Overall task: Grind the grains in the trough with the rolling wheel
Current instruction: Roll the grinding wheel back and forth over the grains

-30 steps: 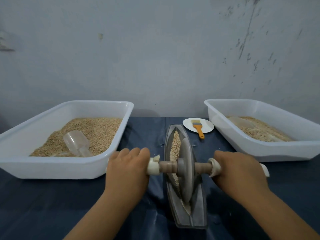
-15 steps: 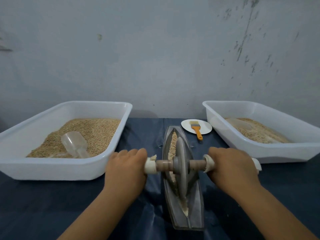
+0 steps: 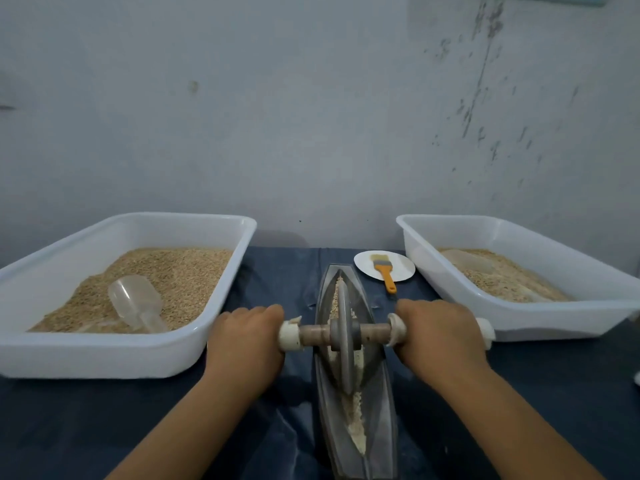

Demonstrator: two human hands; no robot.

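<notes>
The left hand [image 3: 246,336] is curled round the left end of the axle [image 3: 313,335], and the right hand [image 3: 438,332] is curled round the right end; both grip just outside the white end caps, at lower centre of the frame. The rolling wheel [image 3: 343,337] stands upright on edge between the hands, seated in the trough [image 3: 375,393], a narrow boat-shaped channel running from the lower centre of the frame toward the wall. Grains [image 3: 355,417] lie along the trough floor, coarser pieces beyond the wheel and paler, finer meal on the near side. Risk 1: uneven downward pressure between the two hands would likely tilt the wheel, so that its rim rides up a trough wall and pushes grains out onto the dark counter [image 3: 104,427]. Risk 2: the trough appears unclamped; a hard stroke could slide or twist it on the cloth. Risk 3: an overlong stroke could run the wheel onto the pointed end of the trough and lift it clear. Risk 4: the left tray [image 3: 194,341] sits just beside the left hand, and the right tray [image 3: 519,323] close behind the right; a sideways drift could knock either. The brush [image 3: 385,271] on its small plate [image 3: 401,268], right of the trough's far tip, lies well apart from the wheel path.
</notes>
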